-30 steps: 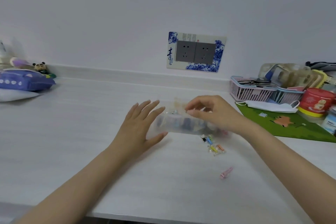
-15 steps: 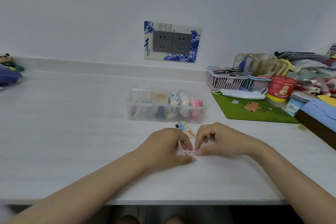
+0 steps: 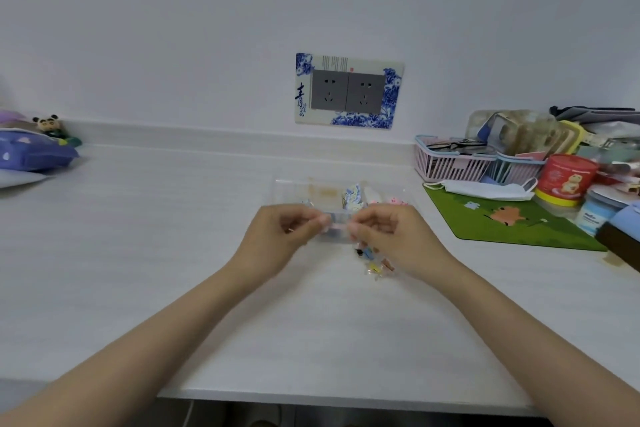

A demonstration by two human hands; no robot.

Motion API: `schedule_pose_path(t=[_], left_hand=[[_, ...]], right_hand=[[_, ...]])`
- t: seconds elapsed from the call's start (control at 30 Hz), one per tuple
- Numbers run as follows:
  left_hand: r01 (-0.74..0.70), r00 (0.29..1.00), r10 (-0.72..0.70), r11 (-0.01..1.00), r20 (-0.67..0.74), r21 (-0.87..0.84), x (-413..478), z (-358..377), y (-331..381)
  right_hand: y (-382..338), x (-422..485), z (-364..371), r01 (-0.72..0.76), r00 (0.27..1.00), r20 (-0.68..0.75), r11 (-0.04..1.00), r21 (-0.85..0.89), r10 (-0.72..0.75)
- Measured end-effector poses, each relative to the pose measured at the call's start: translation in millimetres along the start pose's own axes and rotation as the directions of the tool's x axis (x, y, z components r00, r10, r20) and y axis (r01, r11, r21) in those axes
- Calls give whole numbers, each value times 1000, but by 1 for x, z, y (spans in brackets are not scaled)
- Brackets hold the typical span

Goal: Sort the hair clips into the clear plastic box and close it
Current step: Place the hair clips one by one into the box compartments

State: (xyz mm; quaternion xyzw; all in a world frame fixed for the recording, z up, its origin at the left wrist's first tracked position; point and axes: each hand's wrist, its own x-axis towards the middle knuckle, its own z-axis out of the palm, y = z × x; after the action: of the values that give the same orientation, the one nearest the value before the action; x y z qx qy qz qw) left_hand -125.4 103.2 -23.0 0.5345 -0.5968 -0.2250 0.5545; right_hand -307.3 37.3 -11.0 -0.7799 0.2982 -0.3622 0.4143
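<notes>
A white surface runs along a pale wall, with a blue-and-white socket plate above it, and the clear plastic box sits on the surface directly below that plate. The box is open on top, and a few hair clips already stand in its compartments, a blue-and-white one among them.

Just in front of the box, raised off the surface, the left hand and right hand meet. Between them they hold a small pink hair clip, each hand's fingers pinched on one end of it; it is blurred, so I cannot tell whether it is being pried open. A little heap of loose clips lies on the surface in front of the box, partly under the right wrist.

These clips look tiny, light and hard, probably plastic or thin metal with a spring, so a fingertip pinch at the ends suits them; squeezed too near the tip, one could flick away across the smooth surface. The box itself seems thin and light and would likely slide if nudged, so steadying a side wall while dropping clips in would be wise.

Off to the right of the box lie a green mat, a face mask and a pink basket.
</notes>
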Motion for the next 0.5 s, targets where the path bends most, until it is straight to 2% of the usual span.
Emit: schedule_pose_path(t=[0.13, 0.3, 0.43, 0.5], left_hand=[[-21, 989, 13, 998, -149, -54, 16, -21, 2], [10, 969, 17, 994, -247, 105, 27, -46, -27], [162, 976, -125, 964, -179, 212, 27, -54, -50], [162, 984, -136, 952, -115, 260, 27, -53, -51]], right_hand=[[-20, 35, 21, 29, 995, -100, 995, 99, -19], [-28, 74, 39, -16, 991, -127, 990, 142, 35], [-23, 103, 43, -48, 984, -167, 997, 64, 59], [-22, 115, 47, -66, 981, -178, 996, 64, 76]])
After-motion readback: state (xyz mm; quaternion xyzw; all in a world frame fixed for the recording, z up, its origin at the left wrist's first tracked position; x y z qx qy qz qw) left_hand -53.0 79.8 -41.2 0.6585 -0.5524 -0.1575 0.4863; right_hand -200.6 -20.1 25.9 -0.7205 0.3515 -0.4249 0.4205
